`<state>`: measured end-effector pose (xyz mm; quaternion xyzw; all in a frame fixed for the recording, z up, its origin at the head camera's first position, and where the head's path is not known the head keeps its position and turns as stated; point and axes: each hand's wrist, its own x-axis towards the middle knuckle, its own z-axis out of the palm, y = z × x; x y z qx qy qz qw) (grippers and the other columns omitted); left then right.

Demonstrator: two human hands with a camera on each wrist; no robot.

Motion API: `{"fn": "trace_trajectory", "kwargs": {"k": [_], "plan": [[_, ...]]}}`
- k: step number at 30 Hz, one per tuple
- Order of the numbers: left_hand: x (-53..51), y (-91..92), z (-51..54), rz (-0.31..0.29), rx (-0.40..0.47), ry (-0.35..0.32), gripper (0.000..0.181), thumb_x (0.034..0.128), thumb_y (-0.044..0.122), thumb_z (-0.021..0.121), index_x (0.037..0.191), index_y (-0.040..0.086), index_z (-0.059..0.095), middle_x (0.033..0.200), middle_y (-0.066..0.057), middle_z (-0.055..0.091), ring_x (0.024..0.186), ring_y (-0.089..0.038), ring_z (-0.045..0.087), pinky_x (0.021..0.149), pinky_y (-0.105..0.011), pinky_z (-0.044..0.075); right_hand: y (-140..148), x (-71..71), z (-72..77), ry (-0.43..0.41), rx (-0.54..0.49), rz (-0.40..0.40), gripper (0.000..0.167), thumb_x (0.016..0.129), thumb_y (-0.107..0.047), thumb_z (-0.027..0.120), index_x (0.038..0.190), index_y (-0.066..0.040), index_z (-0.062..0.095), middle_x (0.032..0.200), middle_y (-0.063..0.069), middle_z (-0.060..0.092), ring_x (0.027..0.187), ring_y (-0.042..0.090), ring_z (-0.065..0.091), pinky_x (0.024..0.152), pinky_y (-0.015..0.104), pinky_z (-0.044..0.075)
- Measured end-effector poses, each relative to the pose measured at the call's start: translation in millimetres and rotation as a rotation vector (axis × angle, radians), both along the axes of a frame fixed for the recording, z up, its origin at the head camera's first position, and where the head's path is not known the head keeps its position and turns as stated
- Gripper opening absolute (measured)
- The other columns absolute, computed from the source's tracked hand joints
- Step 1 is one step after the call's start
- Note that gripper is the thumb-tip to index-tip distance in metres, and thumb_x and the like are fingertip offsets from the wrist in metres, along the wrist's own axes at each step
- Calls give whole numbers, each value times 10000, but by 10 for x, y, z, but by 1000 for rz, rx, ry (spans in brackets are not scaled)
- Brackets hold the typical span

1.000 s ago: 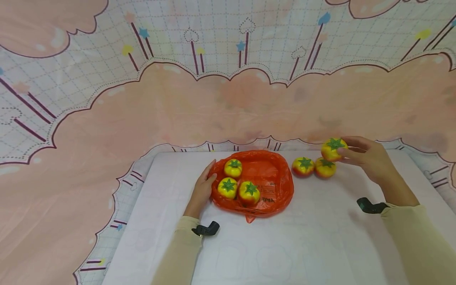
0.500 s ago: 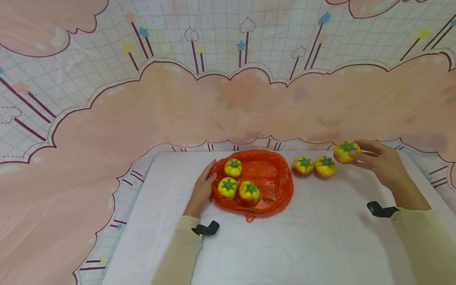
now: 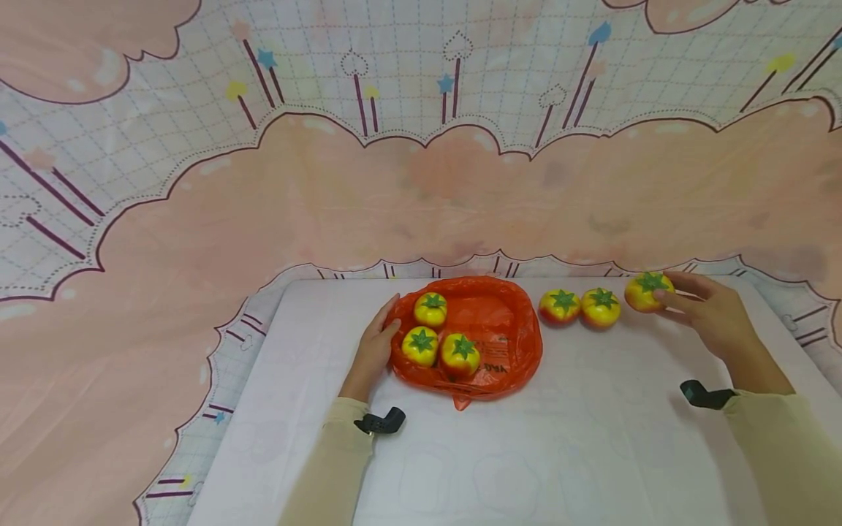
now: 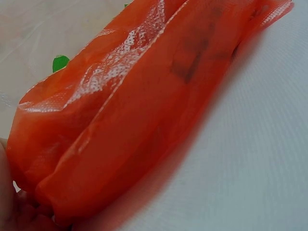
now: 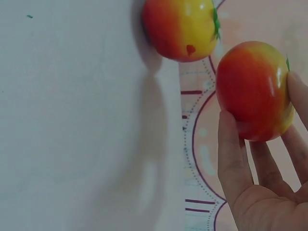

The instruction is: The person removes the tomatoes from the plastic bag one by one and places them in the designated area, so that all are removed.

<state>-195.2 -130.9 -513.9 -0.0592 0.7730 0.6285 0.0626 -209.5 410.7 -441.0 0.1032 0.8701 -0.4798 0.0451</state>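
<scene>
In the head view, my right hand [image 3: 709,310] holds a yellow-and-red toy tomato [image 3: 647,292] with a green star-shaped top. The right wrist view shows thumb and fingers around this tomato [image 5: 255,91], its shadow apart from it on the table. Left of it, two similar tomatoes [image 3: 600,308] [image 3: 559,307] sit side by side. My left hand [image 3: 376,343] grips the left rim of a red plastic bag [image 3: 490,318], spread open on the table. Three tomatoes [image 3: 430,310] [image 3: 419,346] [image 3: 460,356] lie inside it. In the left wrist view, crumpled bag [image 4: 125,125] hides most of the fingers.
A white-covered table [image 3: 526,453] carries everything. Its far edge runs close behind the bag and the loose tomatoes. Behind it hangs a patterned cloth [image 3: 421,197] with pink cloud shapes and candle drawings.
My right hand has moved right with its tomato, away from above the two loose ones, then slightly down towards the table. The left hand and the bag have stayed put.
</scene>
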Motion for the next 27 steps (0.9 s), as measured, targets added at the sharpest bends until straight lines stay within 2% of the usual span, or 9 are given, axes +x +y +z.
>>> {"fn": "trace_trajectory", "kwargs": {"k": [2, 7, 12, 16, 21, 27], "plan": [[0, 1, -1, 0, -1, -3, 496, 1080, 325, 469, 1553, 446, 382, 1648, 136, 338, 1575, -188, 231, 1264, -515, 250, 7, -2, -25, -7, -14, -8, 897, 881, -646, 635, 1606, -204, 343, 1623, 196, 322, 1235, 165, 498, 828, 168, 591], [-4, 1, -2, 0, 1, -4, 497, 1079, 325, 469, 1553, 446, 382, 1648, 136, 338, 1576, -188, 229, 1268, -514, 239, 14, -3, -103, -29, -47, -20, 896, 887, -643, 627, 1615, -220, 320, 1664, 207, 264, 1432, 411, 377, 851, 202, 593], [-2, -8, -5, -3, 0, 5, 496, 1081, 317, 466, 1558, 428, 384, 1646, 133, 344, 1576, -184, 228, 1275, -509, 223, 36, -4, -179, -45, -55, -17, 928, 862, -674, 637, 1615, -235, 318, 1664, 210, 261, 1455, 426, 364, 868, 220, 596], [6, -6, 6, -5, 2, 6, 501, 1081, 314, 466, 1562, 422, 378, 1650, 126, 338, 1577, -186, 227, 1271, -510, 232, 53, -14, -229, -53, -68, -19, 896, 889, -637, 639, 1616, -228, 314, 1666, 217, 251, 1456, 432, 362, 856, 207, 597], [8, -9, 14, 0, 2, 0, 500, 1080, 312, 468, 1557, 434, 382, 1650, 127, 338, 1578, -189, 222, 1276, -514, 218, 48, -15, -259, -60, -85, -22, 870, 920, -587, 640, 1616, -183, 308, 1663, 240, 234, 1466, 457, 333, 830, 184, 592], [6, -8, 19, 3, 11, 0, 492, 1082, 317, 468, 1554, 432, 390, 1645, 139, 343, 1575, -173, 226, 1283, -500, 207, 54, -17, -289, -85, -66, -37, 937, 887, -632, 658, 1613, -156, 306, 1671, 237, 219, 1486, 478, 302, 869, 214, 575]]}}
